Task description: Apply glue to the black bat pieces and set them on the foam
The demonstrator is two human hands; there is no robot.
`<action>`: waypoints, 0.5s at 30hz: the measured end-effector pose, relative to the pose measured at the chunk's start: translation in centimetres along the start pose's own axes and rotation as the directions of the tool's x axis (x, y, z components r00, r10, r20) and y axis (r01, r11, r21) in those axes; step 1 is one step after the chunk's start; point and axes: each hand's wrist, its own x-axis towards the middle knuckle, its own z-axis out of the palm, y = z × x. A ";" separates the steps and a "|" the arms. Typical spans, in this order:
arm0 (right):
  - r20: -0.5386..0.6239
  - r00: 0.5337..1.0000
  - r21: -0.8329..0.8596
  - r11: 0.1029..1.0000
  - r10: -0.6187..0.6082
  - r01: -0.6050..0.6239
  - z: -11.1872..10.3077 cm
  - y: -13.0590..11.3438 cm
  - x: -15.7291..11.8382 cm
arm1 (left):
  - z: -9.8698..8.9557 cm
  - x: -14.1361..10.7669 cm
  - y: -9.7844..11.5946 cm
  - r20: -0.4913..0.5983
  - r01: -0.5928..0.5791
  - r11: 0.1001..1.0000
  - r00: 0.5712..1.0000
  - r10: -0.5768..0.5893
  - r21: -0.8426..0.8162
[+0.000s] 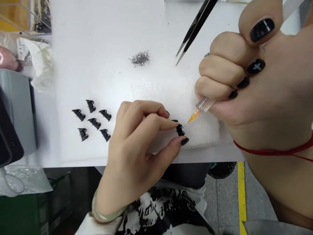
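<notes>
Holding a small black part under a needle

Pinching a tiny black part (180, 130) with the left hand (137, 147), thumb below and finger on top, other fingers curled in. Resting on a white foam pad (156, 85) near the front edge of the white table (49, 160). Wearing a pale green bangle (102, 213) on that wrist.

Gripping a clear syringe (204, 104) in the right hand (244, 81), fist closed tight around it, thumb up on top. Pointing the orange tip (194, 116) and thin needle down to the left, right at the part, touching it or almost touching; too small to tell. Showing black nails on both hands, one with a small cross. Wearing a red string (271, 151) on the right wrist.

Lying to the left of the left hand, well apart from it: six more black parts (93, 120) in a loose group on the pad. Sitting farther back, in the middle: a little pile of shiny metal bits (140, 58). Poking in from the top, near the right hand: black tweezers (193, 29), tips pointing down at the pad. Standing at the left edge: a grey machine (14, 114), with crumpled white paper (41, 65) behind it. Running along the floor below: a yellow line (241, 192).
</notes>
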 end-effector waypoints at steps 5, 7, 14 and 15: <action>0.052 0.997 -0.029 0.998 -0.048 0.050 0.3 0.4 -0.5 | 0.0 0.2 0.1 -0.001 -0.006 1.000 1.000 0.006 0.030; 0.084 0.996 0.046 0.998 -0.038 0.034 0.9 0.7 -0.6 | 0.0 0.2 0.1 -0.001 -0.011 1.000 1.000 0.011 0.029; 0.194 0.980 0.491 0.870 -0.054 -0.049 -2.5 -0.9 0.4 | 0.1 0.2 0.0 -0.017 -0.018 1.000 1.000 0.018 0.004; 0.200 0.974 0.508 0.861 -0.108 -0.009 -4.0 -1.3 0.6 | 0.1 0.2 -0.1 -0.017 -0.027 1.000 0.999 0.027 -0.001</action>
